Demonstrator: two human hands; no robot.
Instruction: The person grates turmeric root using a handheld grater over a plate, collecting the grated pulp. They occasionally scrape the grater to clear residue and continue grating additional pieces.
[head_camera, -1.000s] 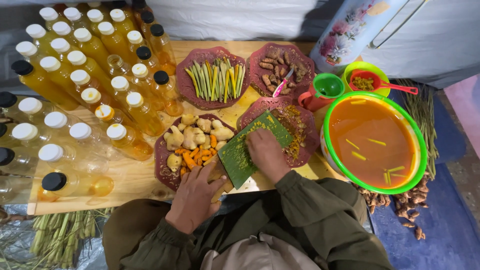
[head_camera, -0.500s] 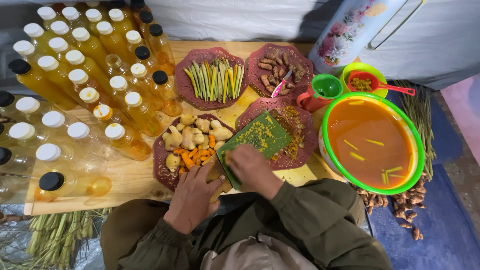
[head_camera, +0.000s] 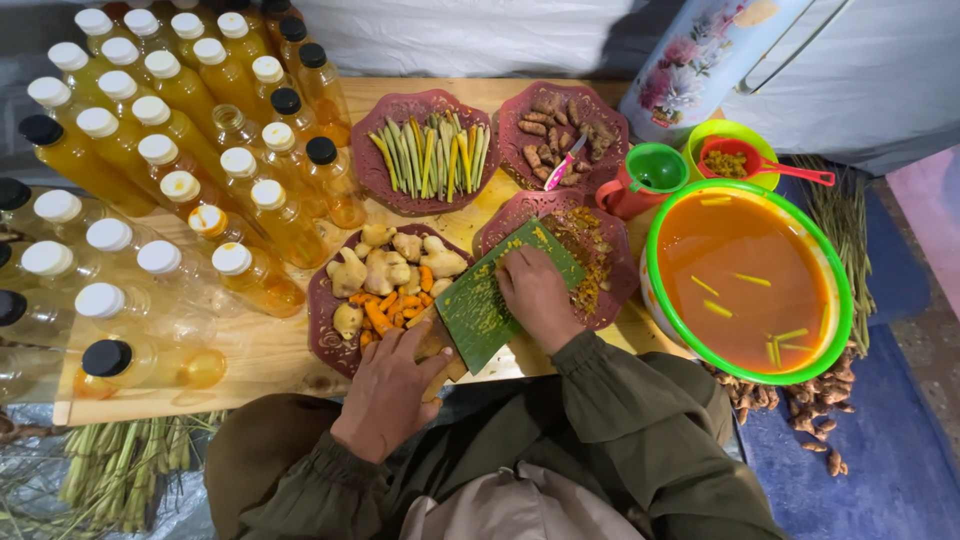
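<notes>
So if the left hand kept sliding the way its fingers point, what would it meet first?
The left hand points up and right, its fingertips already at the lower edge of the green grater. Going straight on, it would press into that grater first, then probably the right hand on it; depth is unclear.
</notes>
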